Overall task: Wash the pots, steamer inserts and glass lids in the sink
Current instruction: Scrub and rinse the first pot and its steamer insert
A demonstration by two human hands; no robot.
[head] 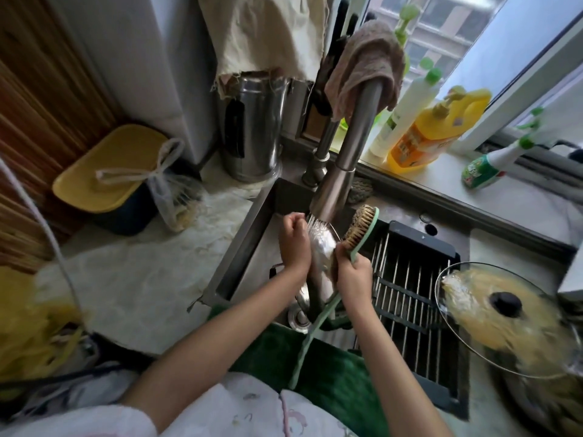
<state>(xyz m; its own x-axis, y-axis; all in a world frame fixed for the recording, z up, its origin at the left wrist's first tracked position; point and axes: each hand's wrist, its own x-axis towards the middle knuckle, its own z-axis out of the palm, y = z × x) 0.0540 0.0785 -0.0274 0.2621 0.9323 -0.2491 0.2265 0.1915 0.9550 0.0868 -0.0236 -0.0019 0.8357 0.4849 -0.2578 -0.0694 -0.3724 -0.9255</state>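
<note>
**Two hands at the sink, brush under running water**

Both of our hands meet under the brushed-steel pull-down faucet (pixel 339 171), where water (pixel 320 244) falls in a white stream between them. Our right hand (pixel 353 275) curls round the pale green handle of a long dish brush (pixel 358 230), whose tan bristle head sits at one o'clock from the hand, just beside the spout. Our left hand (pixel 295 244) has its fingers curled in at the edge of the stream; we cannot tell whether it holds anything. What lies directly under the water is blurred by spray.

Below the hands, the steel sink (pixel 249 244) shows a round drain fitting (pixel 298 320) at six o'clock. A black wire draining rack (pixel 407 279) fills the sink's right half, at three o'clock from the hands. Further at four o'clock, a round glass lid with a black knob (pixel 504 313) rests tilted on a pot on the counter, well apart from the water.

At eleven o'clock stands a tall steel canister (pixel 252 134), and at nine o'clock a yellow-lidded bin (pixel 110 171). A pinkish cloth (pixel 366 61) drapes over the faucet's arch, and an orange detergent bottle (pixel 429 134) stands on the windowsill at one o'clock.
</note>
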